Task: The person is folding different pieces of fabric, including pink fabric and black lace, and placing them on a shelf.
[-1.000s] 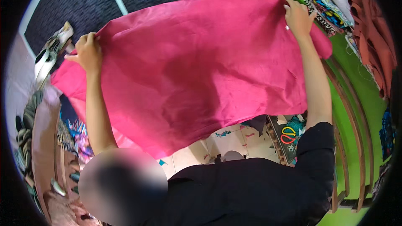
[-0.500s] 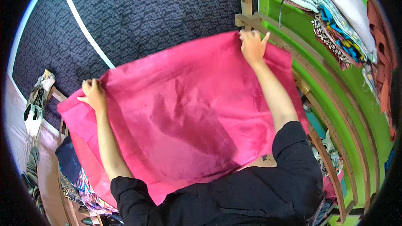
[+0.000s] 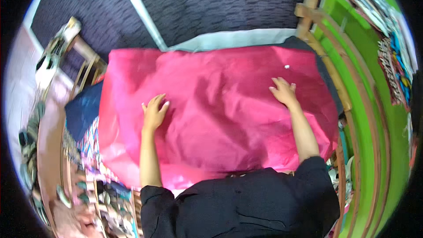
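Observation:
A large pink-red sheet of cloth (image 3: 211, 132) lies spread before me, wrinkled across its middle. Over its left part is my left hand (image 3: 155, 112), fingers apart and holding nothing. My right hand (image 3: 284, 91) is above the right part, its fingers also spread and empty. Whether either hand touches the cloth is hard to tell. A small white bit (image 3: 287, 66) sits on the cloth just beyond my right hand. Dark fabric (image 3: 328, 77) shows from under the cloth along its right edge, and dark blue fabric (image 3: 81, 110) at its left.
Wooden slatted rails (image 3: 352, 70) run along the right by a green wall (image 3: 361, 26). Folded fabrics (image 3: 390, 48) are piled at the upper right. A dark patterned wall or curtain (image 3: 229, 4) rises at the back. Racks with shoes (image 3: 116, 207) stand at the lower left.
Both hands have let go of the cloth's far edge and drawn back toward me. The cloth, held up before, now lies spread lower. The view has shifted.

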Motion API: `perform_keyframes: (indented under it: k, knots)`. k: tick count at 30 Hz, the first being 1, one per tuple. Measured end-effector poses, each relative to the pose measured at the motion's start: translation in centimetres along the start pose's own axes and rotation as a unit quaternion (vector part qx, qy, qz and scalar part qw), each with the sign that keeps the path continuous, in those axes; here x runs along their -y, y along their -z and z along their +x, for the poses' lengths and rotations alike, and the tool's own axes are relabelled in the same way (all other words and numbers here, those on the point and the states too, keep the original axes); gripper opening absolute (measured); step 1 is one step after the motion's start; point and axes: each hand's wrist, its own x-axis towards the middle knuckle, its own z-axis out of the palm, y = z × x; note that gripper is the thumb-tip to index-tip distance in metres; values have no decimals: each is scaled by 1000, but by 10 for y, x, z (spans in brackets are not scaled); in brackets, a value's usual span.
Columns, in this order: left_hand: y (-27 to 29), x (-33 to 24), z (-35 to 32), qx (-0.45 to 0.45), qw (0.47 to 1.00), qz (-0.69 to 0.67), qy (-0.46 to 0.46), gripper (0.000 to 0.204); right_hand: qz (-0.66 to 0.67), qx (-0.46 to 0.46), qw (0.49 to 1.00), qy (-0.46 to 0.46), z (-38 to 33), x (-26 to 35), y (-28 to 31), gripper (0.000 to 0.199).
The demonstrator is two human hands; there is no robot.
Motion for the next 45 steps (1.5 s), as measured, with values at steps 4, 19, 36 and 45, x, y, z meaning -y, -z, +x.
perform_keyframes:
  k: [4, 19, 36, 45]
  knots:
    - [-17, 33, -127, -284, 956, -77, -16, 30, 74, -224, 971, 29, -100, 5, -1, 38]
    - [-168, 142, -310, -300, 465, -678, 485, 82, 499, -402, 480, -599, -288, -72, -166, 59]
    - [-216, 34, -328, -126, 416, -771, 466, 67, 845, 5, 428, -321, -376, -93, -125, 34]
    - [-131, 32, -359, -371, 532, -724, 235, 38, 898, -2, 340, -280, -395, -107, -109, 37]
